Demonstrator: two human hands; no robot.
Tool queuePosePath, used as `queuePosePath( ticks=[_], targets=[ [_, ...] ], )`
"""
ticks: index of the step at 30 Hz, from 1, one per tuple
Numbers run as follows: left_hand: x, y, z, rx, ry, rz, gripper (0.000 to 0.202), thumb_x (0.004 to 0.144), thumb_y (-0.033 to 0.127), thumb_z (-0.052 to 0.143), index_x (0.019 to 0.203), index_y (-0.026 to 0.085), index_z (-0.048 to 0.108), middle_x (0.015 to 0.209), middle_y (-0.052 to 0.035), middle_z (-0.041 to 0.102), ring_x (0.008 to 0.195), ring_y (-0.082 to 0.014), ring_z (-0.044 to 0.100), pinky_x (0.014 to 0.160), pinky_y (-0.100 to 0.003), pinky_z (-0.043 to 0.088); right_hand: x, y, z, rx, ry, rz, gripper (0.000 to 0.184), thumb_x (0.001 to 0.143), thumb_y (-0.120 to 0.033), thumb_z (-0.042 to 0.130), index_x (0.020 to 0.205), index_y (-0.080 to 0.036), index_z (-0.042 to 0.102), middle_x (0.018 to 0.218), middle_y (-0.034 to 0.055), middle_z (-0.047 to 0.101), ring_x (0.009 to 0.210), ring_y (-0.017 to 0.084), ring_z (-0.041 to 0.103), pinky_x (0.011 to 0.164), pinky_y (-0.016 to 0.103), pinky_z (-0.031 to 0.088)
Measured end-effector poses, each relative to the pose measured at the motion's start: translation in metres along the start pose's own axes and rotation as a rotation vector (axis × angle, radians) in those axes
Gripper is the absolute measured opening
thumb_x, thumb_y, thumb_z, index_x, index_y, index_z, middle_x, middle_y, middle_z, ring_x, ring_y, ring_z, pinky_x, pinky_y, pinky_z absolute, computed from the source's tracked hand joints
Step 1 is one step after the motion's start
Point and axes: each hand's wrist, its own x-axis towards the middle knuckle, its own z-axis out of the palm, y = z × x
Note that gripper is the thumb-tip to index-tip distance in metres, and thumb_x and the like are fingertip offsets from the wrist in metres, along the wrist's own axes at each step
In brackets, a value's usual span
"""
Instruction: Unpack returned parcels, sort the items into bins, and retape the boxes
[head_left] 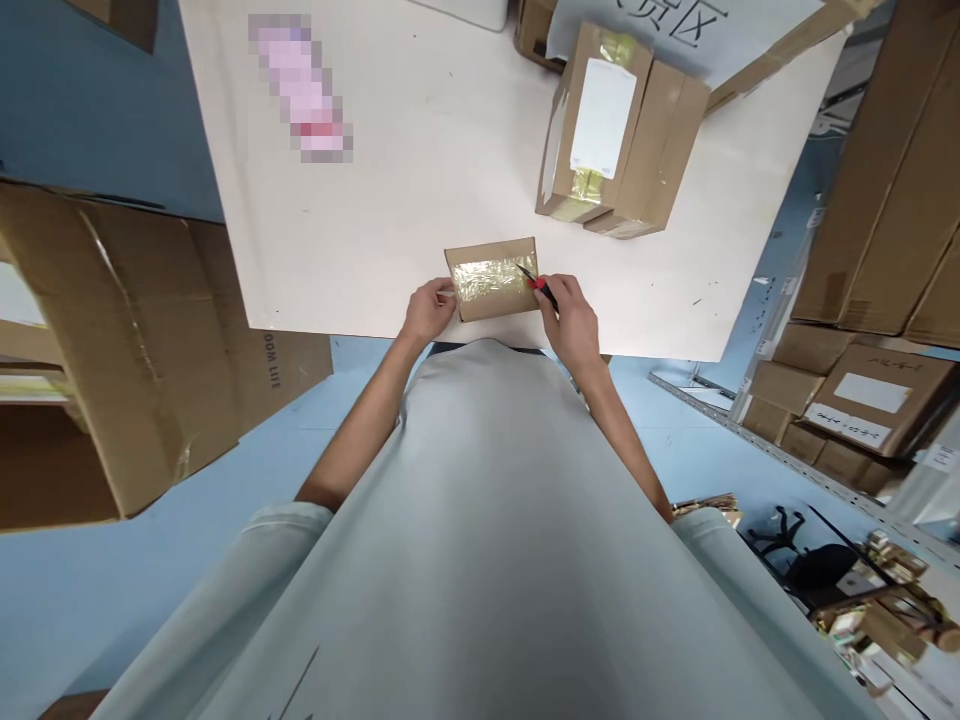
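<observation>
A small brown cardboard parcel (491, 278), sealed with shiny yellowish tape, lies at the near edge of the white table (420, 160). My left hand (427, 310) grips the parcel's left end, fingers curled on it. My right hand (571, 318) is closed round a red-and-black cutter (535, 283). The cutter's tip rests on the taped top of the parcel near its right end.
Two taller taped cartons (619, 130) with a white label stand at the table's back right. Large cardboard boxes (127, 350) stand on the blue floor to the left. More stacked cartons (892, 170) and a shelf rail fill the right side.
</observation>
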Motion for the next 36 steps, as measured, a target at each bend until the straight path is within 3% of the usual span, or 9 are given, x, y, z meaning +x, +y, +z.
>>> queuePosePath(
  ticks=[5, 7, 10, 13, 19, 31, 36],
  targets=[
    [0.004, 0.031, -0.046, -0.143, 0.107, 0.209, 0.041, 0.107, 0.05, 0.065, 0.133, 0.023, 0.08, 0.136, -0.0114, 0.082, 0.108, -0.0228, 0.078, 0.094, -0.036, 0.065, -0.014, -0.035, -0.018, -0.129, -0.007, 0.053, 0.048, 0.124, -0.037, 0.035, 0.158, -0.024, 0.066, 0.139, 0.0137, 0.077, 0.118, 0.029, 0.076, 0.099, 0.037, 0.058],
    [0.008, 0.052, -0.062, -0.126, 0.067, 0.297, 0.039, 0.104, 0.054, 0.075, 0.127, 0.024, 0.083, 0.137, -0.0099, 0.081, 0.108, -0.0228, 0.078, 0.096, -0.037, 0.065, -0.019, -0.052, -0.02, -0.112, -0.06, 0.062, 0.047, 0.124, -0.039, 0.038, 0.159, -0.025, 0.066, 0.137, 0.0122, 0.081, 0.12, 0.031, 0.078, 0.099, 0.037, 0.058],
    [0.019, 0.077, -0.074, -0.081, -0.075, 0.352, 0.038, 0.094, 0.059, 0.089, 0.111, 0.025, 0.087, 0.123, -0.0093, 0.084, 0.099, -0.0243, 0.077, 0.095, -0.042, 0.066, -0.021, -0.075, -0.014, -0.081, -0.182, 0.086, 0.046, 0.122, -0.04, 0.044, 0.16, -0.025, 0.066, 0.131, 0.0111, 0.085, 0.116, 0.034, 0.081, 0.096, 0.038, 0.059],
    [0.03, 0.087, -0.076, -0.069, -0.168, 0.344, 0.04, 0.086, 0.063, 0.096, 0.1, 0.026, 0.088, 0.108, -0.0085, 0.086, 0.091, -0.0254, 0.076, 0.092, -0.045, 0.066, -0.018, -0.095, -0.002, -0.076, -0.264, 0.124, 0.048, 0.122, -0.038, 0.046, 0.165, -0.025, 0.062, 0.127, 0.0113, 0.087, 0.114, 0.035, 0.083, 0.097, 0.04, 0.06],
    [0.041, 0.087, -0.079, -0.077, -0.227, 0.328, 0.044, 0.079, 0.069, 0.099, 0.092, 0.027, 0.089, 0.096, -0.0075, 0.085, 0.091, -0.0279, 0.077, 0.093, -0.048, 0.065, -0.002, -0.125, 0.019, -0.131, -0.274, 0.204, 0.054, 0.122, -0.033, 0.047, 0.174, -0.021, 0.055, 0.136, 0.0151, 0.085, 0.123, 0.036, 0.081, 0.105, 0.044, 0.061],
    [0.042, 0.087, -0.081, -0.105, -0.294, 0.311, 0.034, 0.08, 0.053, 0.101, 0.097, 0.026, 0.09, 0.103, -0.007, 0.086, 0.093, -0.0272, 0.077, 0.092, -0.044, 0.063, 0.005, -0.166, 0.023, -0.26, -0.319, 0.368, 0.05, 0.124, -0.035, 0.038, 0.167, -0.021, 0.058, 0.129, 0.0174, 0.085, 0.117, 0.035, 0.08, 0.102, 0.044, 0.059],
    [0.042, 0.08, -0.074, -0.123, -0.257, 0.324, 0.033, 0.082, 0.056, 0.098, 0.097, 0.027, 0.089, 0.104, -0.0059, 0.086, 0.095, -0.0281, 0.079, 0.094, -0.044, 0.065, 0.018, -0.189, 0.029, -0.37, -0.344, 0.42, 0.044, 0.121, -0.021, 0.039, 0.157, -0.013, 0.063, 0.132, 0.0232, 0.083, 0.122, 0.034, 0.079, 0.102, 0.045, 0.062]
  ],
)
